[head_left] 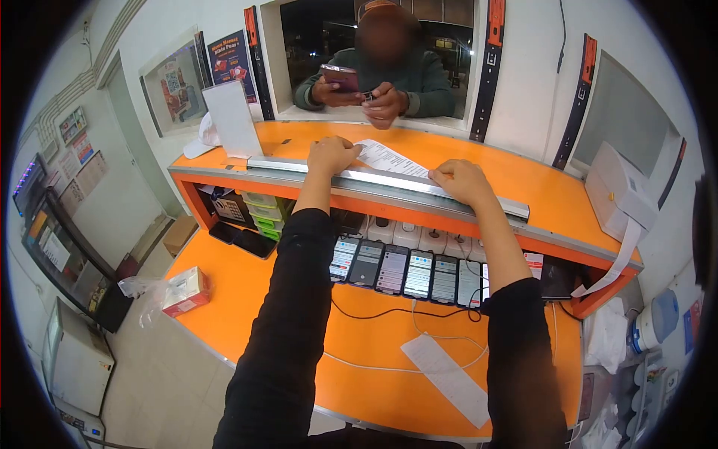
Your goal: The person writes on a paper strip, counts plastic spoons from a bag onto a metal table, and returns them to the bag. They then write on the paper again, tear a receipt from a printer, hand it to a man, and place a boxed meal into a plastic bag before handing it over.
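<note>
My left hand (331, 155) rests on the upper orange counter (538, 187), its fingers curled at the left end of a white printed paper slip (389, 158). My right hand (461, 180) lies at the slip's right end, on the metal rail (374, 179) along the counter's edge. Both hands touch the slip. Across the counter, at the window, a person in a green top holds a dark red phone (340, 76) in both hands.
A row of several phones (407, 271) lies under the upper counter on the lower orange desk (254, 292). A paper strip (449, 378) and cables lie on the desk. A white printer (622, 188) stands at right, an acrylic stand (232, 118) at left, a box (187, 290) at the desk's left edge.
</note>
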The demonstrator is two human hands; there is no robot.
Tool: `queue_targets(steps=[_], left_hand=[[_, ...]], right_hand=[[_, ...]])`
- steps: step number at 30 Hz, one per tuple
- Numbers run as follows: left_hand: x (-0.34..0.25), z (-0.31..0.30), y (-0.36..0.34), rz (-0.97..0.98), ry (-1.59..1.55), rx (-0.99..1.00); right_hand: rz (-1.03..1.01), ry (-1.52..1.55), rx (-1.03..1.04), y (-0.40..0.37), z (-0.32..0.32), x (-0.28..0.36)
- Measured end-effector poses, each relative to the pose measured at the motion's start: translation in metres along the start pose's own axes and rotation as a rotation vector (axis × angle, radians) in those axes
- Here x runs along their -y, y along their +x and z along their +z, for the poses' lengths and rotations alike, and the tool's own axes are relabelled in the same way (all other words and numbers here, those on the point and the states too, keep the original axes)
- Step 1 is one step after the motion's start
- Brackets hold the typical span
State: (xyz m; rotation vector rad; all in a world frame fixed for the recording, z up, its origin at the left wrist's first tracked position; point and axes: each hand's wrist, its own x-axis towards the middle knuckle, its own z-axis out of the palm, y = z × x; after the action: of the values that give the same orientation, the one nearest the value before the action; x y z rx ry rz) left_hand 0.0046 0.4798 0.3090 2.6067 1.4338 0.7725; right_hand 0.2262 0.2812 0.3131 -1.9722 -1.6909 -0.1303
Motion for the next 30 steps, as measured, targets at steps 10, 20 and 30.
queue_targets(steps=[10, 20, 30], left_hand=[[-0.001, -0.002, 0.002, 0.004, 0.004, -0.037], [0.0, -0.001, 0.001, -0.001, -0.014, -0.058], [0.007, 0.013, 0.0, 0.123, -0.034, -0.342]], right_hand=[[-0.078, 0.022, -0.031, 0.006, 0.009, -0.012], [-0.022, 0.02, 0.002, 0.003, 0.003, -0.005], [-0.062, 0.014, -0.118, 0.004, 0.009, -0.01]])
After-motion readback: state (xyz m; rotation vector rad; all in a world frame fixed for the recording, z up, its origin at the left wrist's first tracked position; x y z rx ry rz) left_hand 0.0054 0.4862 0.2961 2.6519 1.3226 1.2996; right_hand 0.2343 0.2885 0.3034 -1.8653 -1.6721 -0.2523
